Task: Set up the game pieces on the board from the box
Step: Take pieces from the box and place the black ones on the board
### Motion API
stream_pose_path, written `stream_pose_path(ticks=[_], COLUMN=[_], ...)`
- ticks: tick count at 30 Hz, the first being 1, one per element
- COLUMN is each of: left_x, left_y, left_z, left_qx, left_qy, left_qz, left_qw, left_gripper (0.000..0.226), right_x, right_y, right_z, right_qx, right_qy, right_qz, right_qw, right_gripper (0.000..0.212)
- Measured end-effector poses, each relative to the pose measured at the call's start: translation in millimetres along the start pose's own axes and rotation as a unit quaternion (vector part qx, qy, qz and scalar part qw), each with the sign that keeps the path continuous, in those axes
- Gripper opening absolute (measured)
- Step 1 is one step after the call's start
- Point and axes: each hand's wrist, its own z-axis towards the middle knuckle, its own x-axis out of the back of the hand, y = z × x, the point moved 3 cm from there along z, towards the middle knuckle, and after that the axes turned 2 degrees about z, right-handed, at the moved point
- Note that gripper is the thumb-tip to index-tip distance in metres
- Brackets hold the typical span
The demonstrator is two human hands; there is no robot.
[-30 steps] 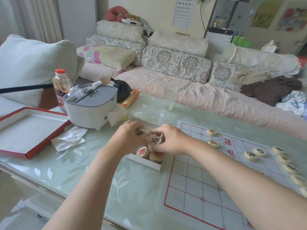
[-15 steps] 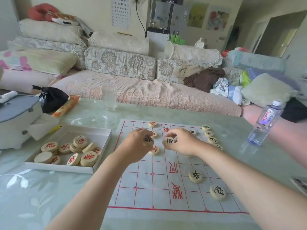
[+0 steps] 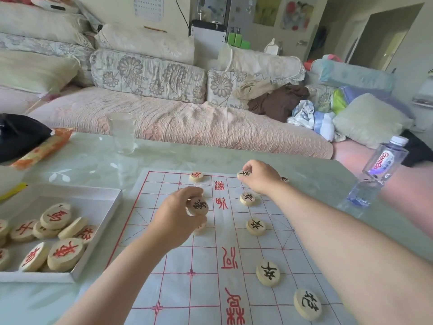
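Observation:
A white paper board (image 3: pixel 206 266) with red grid lines lies on the table. My left hand (image 3: pixel 175 219) hovers over its left half and pinches a round wooden piece with a black character (image 3: pixel 198 205). Farther back, my right hand (image 3: pixel 260 175) pinches another black-marked piece (image 3: pixel 243 174) at the board's far edge. Several pieces with black characters (image 3: pixel 255 226) lie along the board's right side, and a red-marked one (image 3: pixel 196 176) sits at the far edge. The white box (image 3: pixel 93 195) at the left holds several red-marked pieces (image 3: pixel 65 253).
A clear plastic cup (image 3: pixel 121 132) stands beyond the board. A water bottle (image 3: pixel 377 170) stands at the table's right edge. A black bag (image 3: pixel 18 134) and an orange packet (image 3: pixel 44 147) lie at the far left. A sofa with cushions runs behind the table.
Both hands left the box, each carrying a piece, and moved over the board. The right hand has gone on to the far edge; the left stays over the left half.

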Motion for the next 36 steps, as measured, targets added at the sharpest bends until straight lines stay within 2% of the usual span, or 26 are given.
stream_pose_path(ticks=[7, 10, 12, 16, 19, 23, 27, 32, 36], left_x=[4.6, 4.3, 3.5, 3.8, 4.0, 4.0, 3.8, -3.6, -17.1], left_y=[-5.3, -3.6, -2.4, 4.0, 12.0, 27.9, 45.6, 59.8, 73.1], left_z=[3.9, 2.7, 2.0, -1.1, -5.7, -14.8, -23.4, -36.6, -40.9], left_qx=[0.006, 0.008, 0.011, 0.012, 0.014, -0.005, -0.008, 0.024, 0.060], left_qy=[0.010, 0.007, 0.005, 0.010, 0.014, 0.026, 0.024, -0.038, -0.121], left_qz=[-0.009, -0.008, -0.011, -0.022, -0.030, -0.048, -0.060, -0.145, -0.208], left_qw=[1.000, 1.000, 1.000, 1.000, 0.999, 0.999, 0.998, 0.988, 0.969], left_gripper=[0.049, 0.049, 0.050, 0.052, 0.053, 0.048, 0.045, 0.040, 0.025], right_x=[-26.4, -29.2, -25.4, -17.3, -18.8, -14.7, -8.4, 6.9, 17.3], right_y=[-3.2, -1.7, -4.9, -26.2, -50.3, -76.9, -79.3, -58.0, -38.1], right_z=[24.7, 22.0, 16.9, -8.7, -41.4, -93.2, -134.5, -160.1, -175.3], right_qx=[-0.004, -0.007, -0.009, 0.039, 0.060, 0.063, 0.022, -0.049, -0.053], right_qy=[0.017, -0.007, 0.008, 0.035, -0.043, -0.119, -0.146, -0.118, -0.105], right_qz=[-0.060, -0.087, -0.086, 0.012, 0.140, 0.291, 0.409, 0.493, 0.499], right_qw=[0.998, 0.996, 0.996, 0.999, 0.987, 0.947, 0.901, 0.860, 0.859], right_gripper=[0.020, 0.024, 0.025, 0.017, 0.013, 0.022, 0.013, 0.022, 0.017])
